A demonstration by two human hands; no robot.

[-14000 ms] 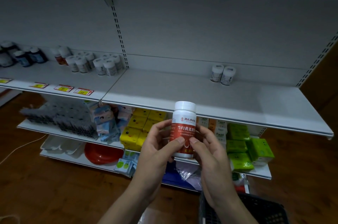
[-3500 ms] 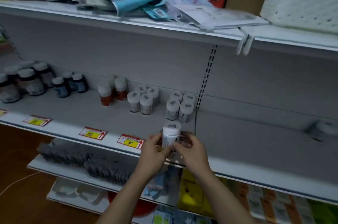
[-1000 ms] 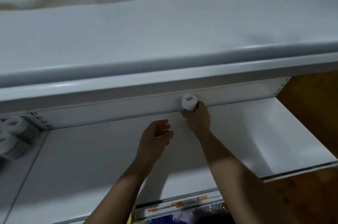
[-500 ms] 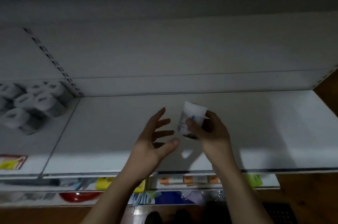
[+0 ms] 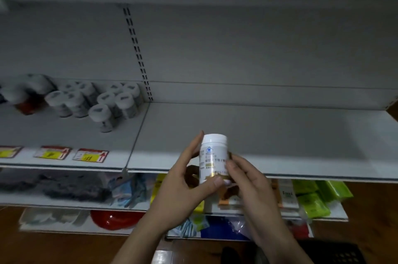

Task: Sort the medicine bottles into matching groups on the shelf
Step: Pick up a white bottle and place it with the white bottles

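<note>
The bottle (image 5: 213,157) is held upright at lower centre, pinched between left hand (image 5: 178,190) and right hand (image 5: 247,179), while grouped bottles (image 5: 103,102) are noted upper left, nearer the left hand.

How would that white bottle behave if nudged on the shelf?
The white bottle looks like rigid plastic, probably stiff and light. Taller than wide, it might tip when nudged; its round body would then likely roll.

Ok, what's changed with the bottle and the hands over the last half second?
The left grip, open beside it before, now holds the white medicine bottle too. The bottle went from tilted to upright, label toward the camera. The right grip kept hold. The grouped bottles at left stayed put.
</note>
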